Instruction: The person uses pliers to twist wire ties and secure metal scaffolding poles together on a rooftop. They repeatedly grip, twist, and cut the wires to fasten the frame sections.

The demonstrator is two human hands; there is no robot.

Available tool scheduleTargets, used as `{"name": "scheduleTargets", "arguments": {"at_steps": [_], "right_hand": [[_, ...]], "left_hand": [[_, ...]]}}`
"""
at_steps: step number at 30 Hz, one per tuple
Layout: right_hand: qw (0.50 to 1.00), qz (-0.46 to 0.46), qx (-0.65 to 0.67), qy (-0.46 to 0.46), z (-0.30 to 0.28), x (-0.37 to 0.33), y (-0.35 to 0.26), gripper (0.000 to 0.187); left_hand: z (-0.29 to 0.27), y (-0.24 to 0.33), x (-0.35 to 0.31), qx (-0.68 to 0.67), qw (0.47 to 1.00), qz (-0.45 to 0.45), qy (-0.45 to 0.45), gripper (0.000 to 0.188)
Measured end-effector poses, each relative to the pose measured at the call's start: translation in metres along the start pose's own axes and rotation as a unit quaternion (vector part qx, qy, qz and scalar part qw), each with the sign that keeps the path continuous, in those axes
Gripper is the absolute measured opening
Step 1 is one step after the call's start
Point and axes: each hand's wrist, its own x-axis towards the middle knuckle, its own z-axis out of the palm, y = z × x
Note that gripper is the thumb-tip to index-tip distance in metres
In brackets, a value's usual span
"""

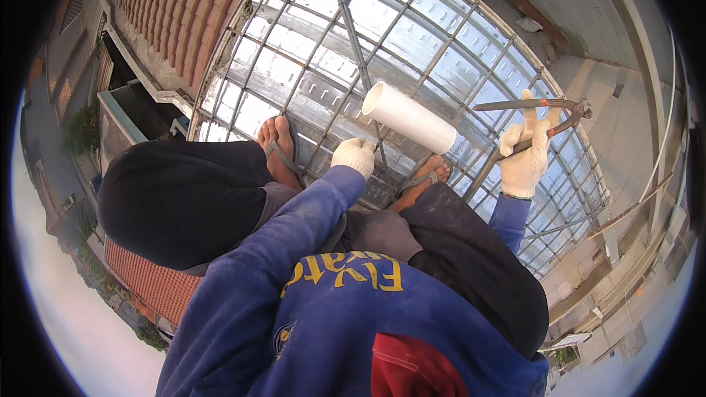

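My left hand (354, 156), in a pale knit glove, is closed low over the steel bars between my feet. Whatever its fingers hold, if anything, is hidden. My right hand (526, 160), gloved the same way, grips a pair of pincers (566, 112) by the lower handle. The pincers' handles are spread apart, and a finger reaches up by the upper one. A short, wide white plastic pipe (412, 117) rises from the bar mesh between my hands, its open end showing. Under them lies a grid of steel reinforcing bars (294, 33) above shiny metal decking (334, 62).
I squat on the mesh in sandals, left foot (278, 148) and right foot (425, 178) on either side. A thicker bar bundle (346, 11) crosses the grid diagonally. A tiled roof (184, 15) adjoins at left. Beyond the right edge, a lower concrete floor (599, 95) lies beneath beams.
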Motion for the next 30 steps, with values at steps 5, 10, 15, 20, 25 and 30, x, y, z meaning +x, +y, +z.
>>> {"name": "scheduleTargets", "arguments": {"at_steps": [5,10,15,20,25,30], "right_hand": [[0.988,0.045,0.039,-0.141,0.003,0.010,-0.059,0.071],[0.860,0.295,-0.321,-0.266,0.076,0.010,-0.092,0.060],[0.618,0.472,-0.485,-0.401,0.092,0.002,-0.022,0.043],[0.545,0.519,-0.534,-0.386,0.081,-0.007,0.030,0.041],[0.482,0.559,-0.538,-0.408,0.102,-0.012,0.051,0.027],[0.563,0.624,-0.419,-0.345,0.063,-0.027,0.075,0.018]], "left_hand": [[0.001,-0.002,-0.006,-0.094,0.995,-0.022,0.010,0.045],[0.013,-0.013,-0.004,-0.237,0.966,-0.107,-0.012,0.045],[0.031,-0.007,-0.014,-0.314,0.930,-0.188,-0.030,0.041],[0.039,-0.002,-0.023,-0.264,0.951,-0.159,0.020,0.042],[0.032,0.007,-0.031,-0.253,0.958,-0.131,0.023,0.042],[0.013,0.017,-0.043,-0.236,0.966,-0.099,0.016,0.042]]}}
